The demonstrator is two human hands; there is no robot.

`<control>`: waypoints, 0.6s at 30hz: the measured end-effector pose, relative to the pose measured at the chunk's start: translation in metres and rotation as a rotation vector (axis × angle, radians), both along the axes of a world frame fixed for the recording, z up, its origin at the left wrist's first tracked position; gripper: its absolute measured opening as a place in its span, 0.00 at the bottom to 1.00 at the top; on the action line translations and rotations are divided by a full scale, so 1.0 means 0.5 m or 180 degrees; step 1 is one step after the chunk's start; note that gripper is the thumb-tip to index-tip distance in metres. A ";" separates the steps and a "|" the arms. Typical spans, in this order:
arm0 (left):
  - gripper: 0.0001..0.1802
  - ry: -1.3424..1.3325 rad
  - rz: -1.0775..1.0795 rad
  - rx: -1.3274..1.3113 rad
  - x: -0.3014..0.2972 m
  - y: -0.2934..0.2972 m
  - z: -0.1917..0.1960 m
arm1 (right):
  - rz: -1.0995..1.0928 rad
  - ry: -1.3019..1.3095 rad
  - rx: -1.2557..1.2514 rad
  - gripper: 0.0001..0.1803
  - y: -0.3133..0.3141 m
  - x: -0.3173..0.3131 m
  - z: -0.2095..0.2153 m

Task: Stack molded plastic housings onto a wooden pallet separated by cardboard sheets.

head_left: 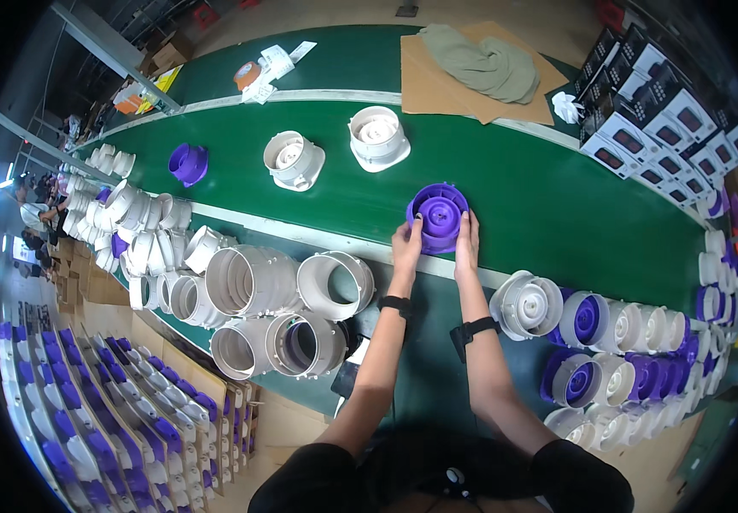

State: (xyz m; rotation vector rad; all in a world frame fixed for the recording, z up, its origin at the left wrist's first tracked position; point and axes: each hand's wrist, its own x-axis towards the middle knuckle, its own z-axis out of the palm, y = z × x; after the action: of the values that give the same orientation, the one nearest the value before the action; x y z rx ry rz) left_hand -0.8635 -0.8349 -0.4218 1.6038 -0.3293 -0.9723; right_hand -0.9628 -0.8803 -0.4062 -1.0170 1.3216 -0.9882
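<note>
Between my two hands is a purple round plastic housing (pixel 439 218) with rings and a hub inside, at the near side of the green conveyor belt (pixel 540 188). My left hand (pixel 407 245) grips its left side, the thumb near the rim. Closed against the opposite side is my right hand (pixel 467 244). Whether the housing rests on the belt or is slightly raised, I cannot tell. Farther off on the belt stand two white housings (pixel 294 160) (pixel 377 138) with square bases, and another purple housing (pixel 188 164) lies to their left.
White plastic rings (pixel 251 280) are piled at left. Stacked white and purple housings (pixel 587 318) line the right. Boxes (pixel 651 128) rise at the far right; cardboard (pixel 424 81) with a cloth (pixel 480 64) and a tape roll (pixel 246 76) lie beyond the belt. Racks (pixel 121 419) stand lower left.
</note>
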 end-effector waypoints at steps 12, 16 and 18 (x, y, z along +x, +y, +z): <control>0.29 0.0002 0.0496 -0.1203 -0.038 0.008 0.078 | -0.0003 -0.0326 -0.0110 0.29 0.015 -0.013 0.089; 0.33 -0.0108 0.0307 -0.1413 -0.052 0.045 0.125 | 0.0054 -0.0113 -0.0728 0.29 0.042 -0.024 0.145; 0.34 -0.0038 0.0273 -0.1592 -0.059 0.064 0.157 | 0.0082 0.0032 -0.1014 0.29 0.054 -0.032 0.175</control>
State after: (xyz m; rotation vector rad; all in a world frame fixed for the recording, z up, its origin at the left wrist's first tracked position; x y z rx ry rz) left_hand -0.8930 -0.8029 -0.3435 1.1571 -0.4670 -0.7417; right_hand -0.9786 -0.8531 -0.3185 -1.2766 1.1780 -1.2001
